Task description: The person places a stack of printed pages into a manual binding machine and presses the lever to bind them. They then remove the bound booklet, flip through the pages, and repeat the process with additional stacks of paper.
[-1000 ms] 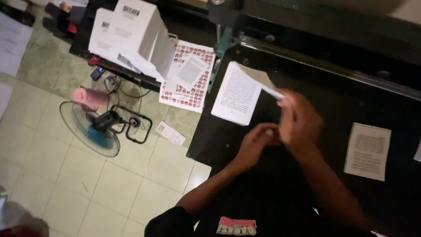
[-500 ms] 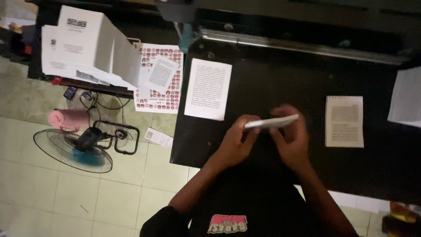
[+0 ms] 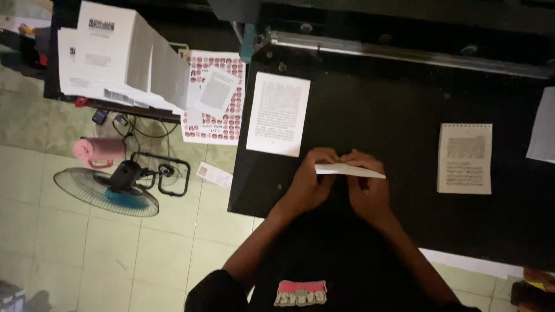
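Both my hands hold a folded white paper (image 3: 350, 170) flat and level above the black table (image 3: 399, 104). My left hand (image 3: 309, 182) pinches its left end, and my right hand (image 3: 367, 190) grips its middle from below, fingers curled over the top edge. Just beyond my left hand a printed white sheet (image 3: 278, 114) lies on the table. To the right of my right hand lies a smaller printed page (image 3: 465, 158).
A metal rail (image 3: 404, 53) runs along the table's far edge. A white sheet's edge (image 3: 543, 133) shows at the far right. On the left stand stacked white papers (image 3: 121, 58), a patterned red-and-white sheet (image 3: 213, 104), a floor fan (image 3: 107, 190), cables and a pink roll (image 3: 98, 149).
The paper was lifted near the printed sheet, then brought down in front of me; it now sits level between both hands. The view has shifted left.
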